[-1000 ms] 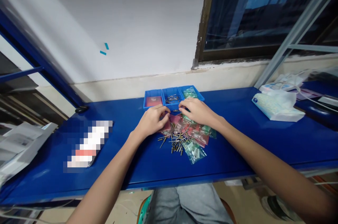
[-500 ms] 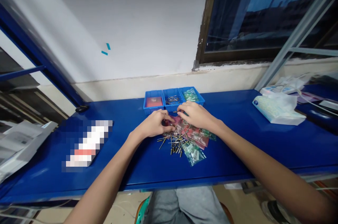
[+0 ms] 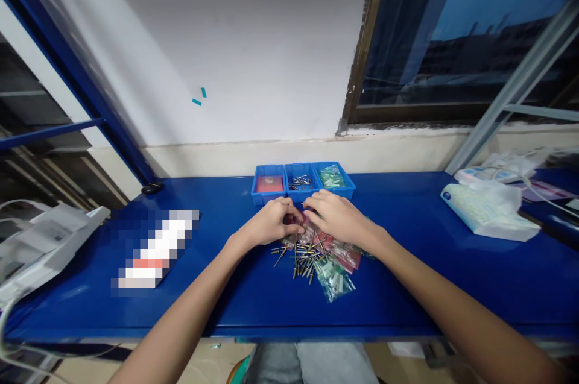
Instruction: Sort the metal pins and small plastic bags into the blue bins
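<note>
My left hand (image 3: 271, 221) is closed at the pile's left side, thumb and fingers bent around a small pink plastic bag (image 3: 308, 232). Opposite it, my right hand (image 3: 337, 212) curls over the pile from the right with its fingers bent inward; what lies under its fingertips is hidden. Just below both hands, loose metal rivets (image 3: 305, 260) with long pins and brass-coloured ends lie scattered. A clear green bag (image 3: 335, 280) with white pieces inside rests at the near side of the pile. Another pink bag (image 3: 350, 260) lies partly beneath my right wrist.
Behind the pile stand three joined blue bins: the left bin (image 3: 268, 198) with pink bags, the middle bin (image 3: 300, 194) with rivets, the right bin (image 3: 346, 192) with green bags. A tissue pack (image 3: 488, 218) lies right; a blurred-out white item (image 3: 158, 248) and white device (image 3: 49, 245) lie left.
The camera view has shifted, so the table and bins sit slightly lower in the picture. Both hands stay over the pile, with the left fingers drawn a little closer to the right hand.
</note>
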The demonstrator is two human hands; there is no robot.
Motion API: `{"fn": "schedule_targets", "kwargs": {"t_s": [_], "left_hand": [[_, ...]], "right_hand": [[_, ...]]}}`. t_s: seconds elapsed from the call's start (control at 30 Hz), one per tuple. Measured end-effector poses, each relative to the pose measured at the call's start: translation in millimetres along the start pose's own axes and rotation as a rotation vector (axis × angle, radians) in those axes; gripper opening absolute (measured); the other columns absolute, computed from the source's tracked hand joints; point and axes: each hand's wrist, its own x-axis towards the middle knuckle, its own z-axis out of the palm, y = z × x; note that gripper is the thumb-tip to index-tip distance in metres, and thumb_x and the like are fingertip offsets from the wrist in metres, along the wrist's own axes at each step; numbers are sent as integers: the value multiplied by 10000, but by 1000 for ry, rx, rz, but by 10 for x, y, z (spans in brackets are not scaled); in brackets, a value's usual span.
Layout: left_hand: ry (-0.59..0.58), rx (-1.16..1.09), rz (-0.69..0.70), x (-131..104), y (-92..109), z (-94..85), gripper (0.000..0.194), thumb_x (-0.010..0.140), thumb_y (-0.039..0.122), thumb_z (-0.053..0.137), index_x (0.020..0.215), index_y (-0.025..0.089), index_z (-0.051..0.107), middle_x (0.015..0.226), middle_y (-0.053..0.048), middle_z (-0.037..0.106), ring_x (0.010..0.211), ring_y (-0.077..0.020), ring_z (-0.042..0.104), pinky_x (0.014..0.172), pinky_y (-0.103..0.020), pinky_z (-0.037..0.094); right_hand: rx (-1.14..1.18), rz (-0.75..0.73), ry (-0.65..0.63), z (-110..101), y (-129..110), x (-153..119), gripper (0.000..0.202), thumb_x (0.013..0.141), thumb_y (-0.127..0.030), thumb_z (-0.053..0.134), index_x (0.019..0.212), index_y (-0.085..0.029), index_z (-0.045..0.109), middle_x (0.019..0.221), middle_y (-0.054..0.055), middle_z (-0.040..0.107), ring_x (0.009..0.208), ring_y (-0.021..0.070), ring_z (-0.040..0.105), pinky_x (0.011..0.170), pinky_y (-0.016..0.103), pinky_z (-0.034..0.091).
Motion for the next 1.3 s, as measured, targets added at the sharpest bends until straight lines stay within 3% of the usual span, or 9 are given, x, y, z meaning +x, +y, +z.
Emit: {"fn": "schedule_targets", "kwargs": {"t_s": [0.23, 0.57, 0.8, 0.93, 1.13, 1.3], "left_hand": [[24, -281, -205, 9, 38, -9, 166, 832, 290, 712, 913, 145, 715, 741, -9, 675, 641, -129, 589, 623, -240, 437], [176, -378, -182, 32, 27, -52, 135, 827, 279, 688, 853, 147, 699, 788, -42, 722, 695, -141, 628, 658, -264, 470], [370, -432, -175, 58, -73, -17, 148, 824, 303, 710, 850, 159, 689, 838, -55, 717, 773, -165, 657, 738, -298, 515], [395, -506, -168, 68, -85, 5, 149, 830, 301, 707, 851, 158, 670, 823, -53, 704, 761, -159, 653, 744, -302, 525], [385, -286, -107, 38, -11, 27, 94, 894, 252, 649, 931, 168, 673, 856, -36, 723, 761, -149, 668, 679, -262, 506], [321, -32, 7, 13, 47, 19, 154, 938, 202, 601, 1055, 203, 701, 991, -35, 755, 868, -174, 690, 788, -307, 508]], "right_hand": [[64, 31, -2, 34, 66, 18, 185, 987, -246, 489, 974, -201, 668, 952, 71, 691, 940, 226, 605, 750, 330, 426], [241, 23, 54, 6, 48, 49, 237, 985, -251, 479, 934, -219, 708, 898, 62, 713, 885, 218, 618, 773, 350, 429], [370, -4, 79, 50, 42, 80, 190, 950, -236, 533, 918, -209, 719, 841, 36, 724, 786, 182, 637, 748, 327, 434], [444, 40, 99, 45, 49, 85, 144, 915, -206, 564, 891, -209, 706, 811, 22, 721, 714, 163, 628, 699, 311, 432], [445, 98, 169, 78, 76, 82, 133, 907, -172, 547, 825, -201, 647, 746, 4, 684, 677, 145, 609, 664, 289, 421], [490, 113, 284, 91, 17, 90, 129, 919, -186, 545, 820, -206, 625, 766, -1, 679, 704, 140, 608, 676, 281, 421]]}}
